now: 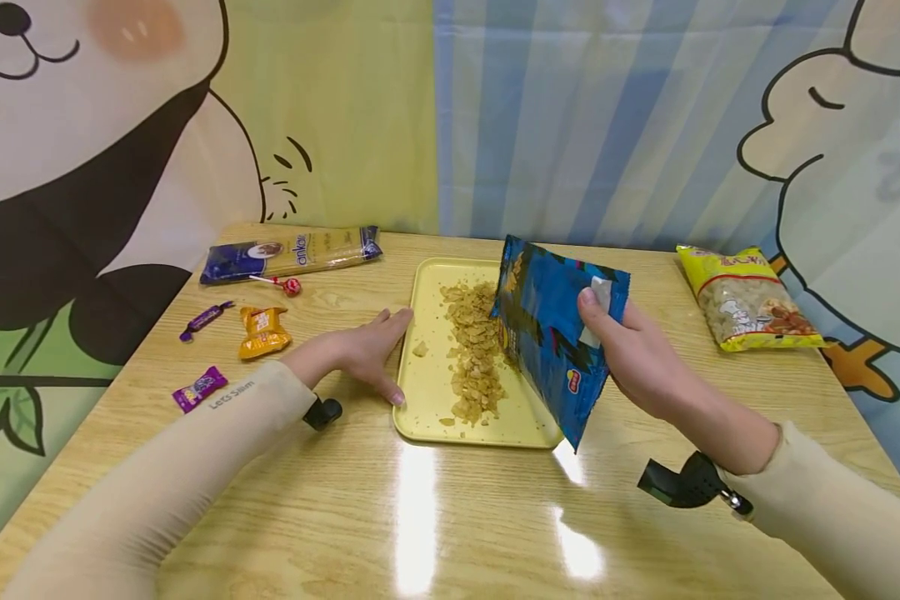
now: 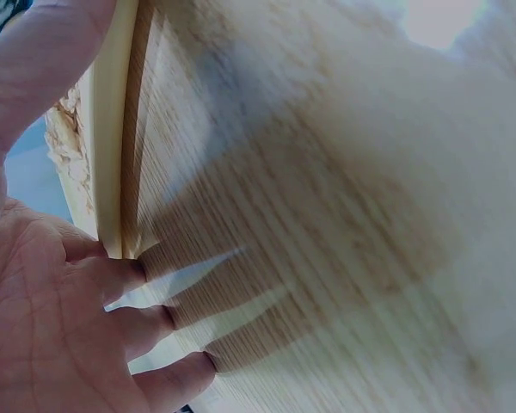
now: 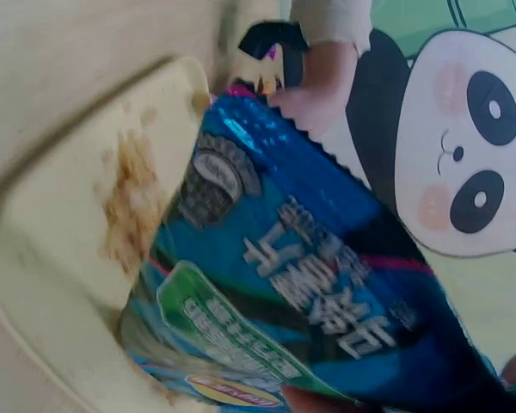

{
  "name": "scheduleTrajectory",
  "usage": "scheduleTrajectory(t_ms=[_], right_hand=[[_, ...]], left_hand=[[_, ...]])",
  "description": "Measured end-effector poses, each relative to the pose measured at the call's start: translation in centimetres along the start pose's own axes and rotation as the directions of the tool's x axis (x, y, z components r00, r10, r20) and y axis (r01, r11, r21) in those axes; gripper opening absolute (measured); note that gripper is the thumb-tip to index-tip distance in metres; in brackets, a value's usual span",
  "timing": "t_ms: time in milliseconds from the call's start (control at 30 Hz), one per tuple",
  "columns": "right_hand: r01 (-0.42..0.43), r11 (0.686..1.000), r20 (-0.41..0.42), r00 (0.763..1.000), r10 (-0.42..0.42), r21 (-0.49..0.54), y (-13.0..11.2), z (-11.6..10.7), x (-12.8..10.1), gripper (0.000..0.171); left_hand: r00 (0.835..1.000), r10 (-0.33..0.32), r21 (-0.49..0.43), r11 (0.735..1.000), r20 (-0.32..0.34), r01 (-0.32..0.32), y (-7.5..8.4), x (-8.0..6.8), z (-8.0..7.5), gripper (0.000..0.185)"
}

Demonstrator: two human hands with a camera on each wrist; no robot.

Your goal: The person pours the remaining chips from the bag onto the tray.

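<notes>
With our right hand (image 1: 637, 358) we pinch the blue snack bag (image 1: 555, 333) by its upper edge, tipped mouth-down over the yellow tray (image 1: 427, 392) where the chips (image 1: 476, 350) lie heaped. It looks light, crinkly and slippery, so we judge the top seam the surest hold. Our left hand (image 1: 363, 350) rests open, fingers straight, against the tray's left rim on the surface (image 1: 450, 517).

Chips (image 1: 476, 350) lie on the tray (image 1: 429, 392) mid-counter (image 1: 450, 517); candies (image 1: 264, 332) lie left of it, a snack packet (image 1: 746, 308) right.
</notes>
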State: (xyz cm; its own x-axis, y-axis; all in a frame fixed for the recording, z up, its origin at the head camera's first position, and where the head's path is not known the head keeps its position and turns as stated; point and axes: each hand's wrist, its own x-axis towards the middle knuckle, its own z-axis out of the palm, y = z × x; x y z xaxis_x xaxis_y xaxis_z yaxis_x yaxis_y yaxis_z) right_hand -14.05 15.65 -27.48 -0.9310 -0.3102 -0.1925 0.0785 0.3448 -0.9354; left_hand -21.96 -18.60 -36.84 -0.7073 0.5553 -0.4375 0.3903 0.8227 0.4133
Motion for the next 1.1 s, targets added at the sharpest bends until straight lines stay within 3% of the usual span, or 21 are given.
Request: scheduleTrajectory(t_ms=[233, 533, 800, 1100], right_hand=[[0.01, 1.0, 0.021, 1.0, -0.009, -0.024, 0.2, 0.1, -1.0, 0.066], [-0.012, 0.985, 0.077, 0.997, -0.001, 0.173, 0.4, -0.6, -1.1, 0.07], [-0.097, 0.984, 0.064, 0.994, 0.089, 0.149, 0.6, -1.0, -1.2, 0.08], [-0.031, 0.985, 0.035, 0.999, 0.026, 0.167, 0.4, -1.0, -1.0, 0.074]], left_hand=[[1.0, -0.004, 0.006, 1.0, 0.009, 0.004, -0.1, 0.0, 0.0, 0.14], [1.0, -0.006, -0.004, 1.0, 0.018, 0.007, 0.2, -0.1, -0.2, 0.139], [1.0, -0.013, -0.006, 1.0, 0.017, 0.013, 0.3, -0.2, -0.4, 0.138], [1.0, -0.003, -0.012, 1.0, 0.02, 0.003, 0.6, -0.5, -0.4, 0.138]])
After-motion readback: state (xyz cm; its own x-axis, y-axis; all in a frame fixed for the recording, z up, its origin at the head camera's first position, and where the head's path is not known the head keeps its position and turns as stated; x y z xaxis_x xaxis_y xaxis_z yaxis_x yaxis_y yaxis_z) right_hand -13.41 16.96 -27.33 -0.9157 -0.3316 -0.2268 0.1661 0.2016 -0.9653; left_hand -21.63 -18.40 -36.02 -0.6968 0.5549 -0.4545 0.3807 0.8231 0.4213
